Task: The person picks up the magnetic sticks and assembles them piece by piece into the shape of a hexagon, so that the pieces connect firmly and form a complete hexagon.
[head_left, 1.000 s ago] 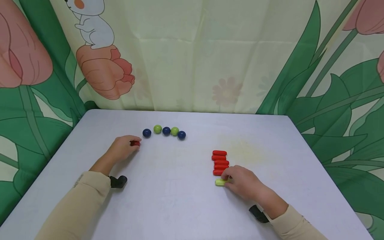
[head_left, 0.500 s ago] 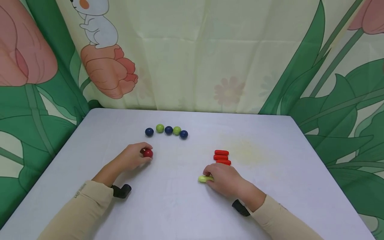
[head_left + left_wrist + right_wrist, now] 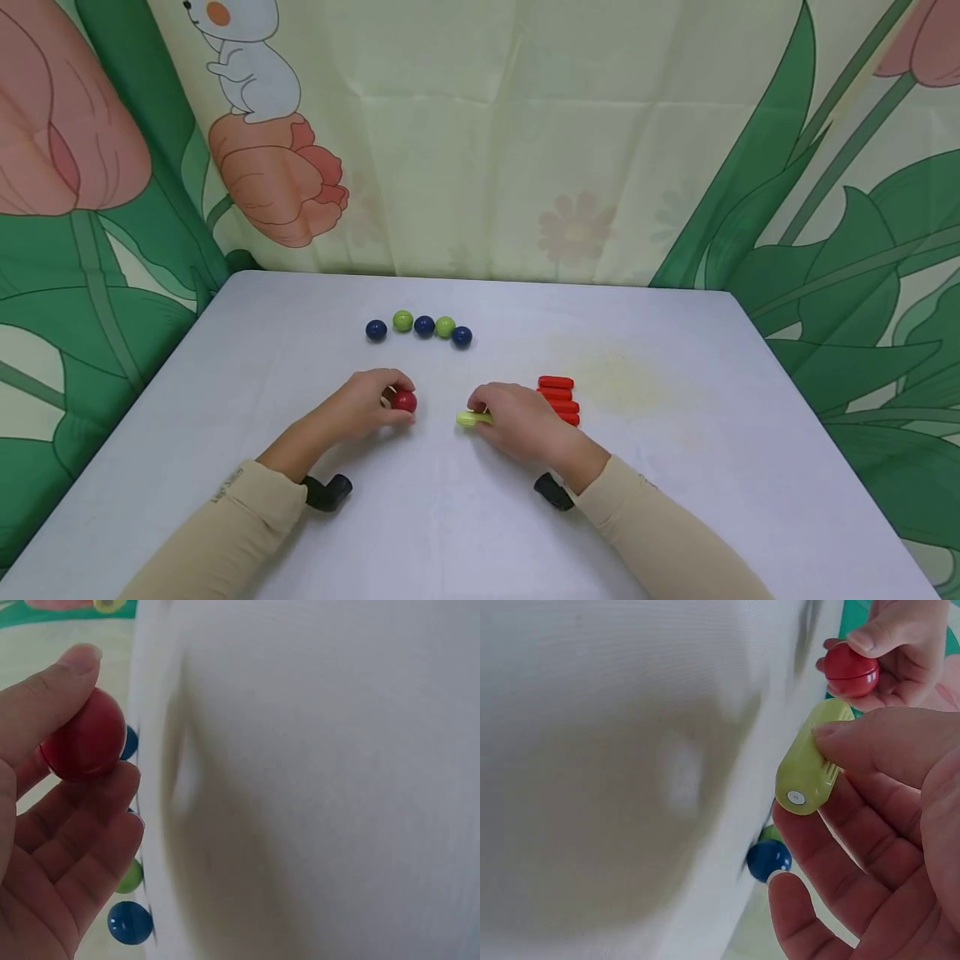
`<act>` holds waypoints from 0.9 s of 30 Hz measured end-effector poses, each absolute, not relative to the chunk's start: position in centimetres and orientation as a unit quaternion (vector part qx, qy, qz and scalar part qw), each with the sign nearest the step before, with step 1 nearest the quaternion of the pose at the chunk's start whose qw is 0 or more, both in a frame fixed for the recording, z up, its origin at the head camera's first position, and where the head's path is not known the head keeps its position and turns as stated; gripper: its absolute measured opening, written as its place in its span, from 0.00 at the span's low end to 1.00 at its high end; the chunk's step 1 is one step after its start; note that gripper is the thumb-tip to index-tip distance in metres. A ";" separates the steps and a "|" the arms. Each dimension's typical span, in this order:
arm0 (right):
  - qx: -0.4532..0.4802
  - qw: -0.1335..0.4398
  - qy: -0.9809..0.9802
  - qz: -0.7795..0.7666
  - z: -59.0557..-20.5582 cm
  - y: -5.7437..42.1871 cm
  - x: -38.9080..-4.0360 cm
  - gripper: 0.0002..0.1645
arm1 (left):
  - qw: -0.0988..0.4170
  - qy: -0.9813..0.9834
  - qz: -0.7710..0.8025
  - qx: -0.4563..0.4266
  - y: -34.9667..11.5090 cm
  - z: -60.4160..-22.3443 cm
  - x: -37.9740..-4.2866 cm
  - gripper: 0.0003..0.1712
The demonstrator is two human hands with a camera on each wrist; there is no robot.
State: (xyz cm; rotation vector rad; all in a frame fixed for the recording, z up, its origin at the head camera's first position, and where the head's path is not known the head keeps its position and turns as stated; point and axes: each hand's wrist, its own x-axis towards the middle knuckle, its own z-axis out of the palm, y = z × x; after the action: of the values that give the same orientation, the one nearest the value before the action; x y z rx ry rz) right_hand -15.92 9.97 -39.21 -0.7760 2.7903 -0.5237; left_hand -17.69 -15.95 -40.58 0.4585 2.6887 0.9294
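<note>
Red ball [image 3: 405, 402] and green rod [image 3: 469, 419] are pinched by the left and right hands [image 3: 367, 404] [image 3: 519, 418], respectively, pointing toward each other.

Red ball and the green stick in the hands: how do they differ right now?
Shape: the red ball is round, while the green stick is a longer, rounded bar.
Surface: the red ball has a thin seam around it; the green stick shows grooves along its side and a pale disc on its end.
Holder: the left hand holds the red ball, the right hand the green stick.
Shared: both are pinched between thumb and fingers.
</note>
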 end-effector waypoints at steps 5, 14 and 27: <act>-0.263 0.105 0.943 -0.172 -39.4 8.7 -16.7 0.15 | 0.130 0.926 0.320 0.151 -15.6 -41.0 -17.6 0.24; -0.260 0.116 0.944 -0.167 -39.4 7.2 -17.6 0.15 | 0.135 0.928 0.317 0.145 -14.9 -41.3 -17.6 0.24; -0.261 0.124 0.943 -0.162 -39.3 6.2 -17.9 0.15 | 0.130 0.935 0.297 0.142 -14.5 -41.8 -17.7 0.24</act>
State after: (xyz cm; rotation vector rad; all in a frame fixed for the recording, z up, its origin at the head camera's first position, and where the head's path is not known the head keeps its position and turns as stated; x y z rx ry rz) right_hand -17.94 6.24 -39.32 -0.7617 2.7501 -0.4722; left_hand -17.69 -14.48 -41.76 0.4112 2.7176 0.8629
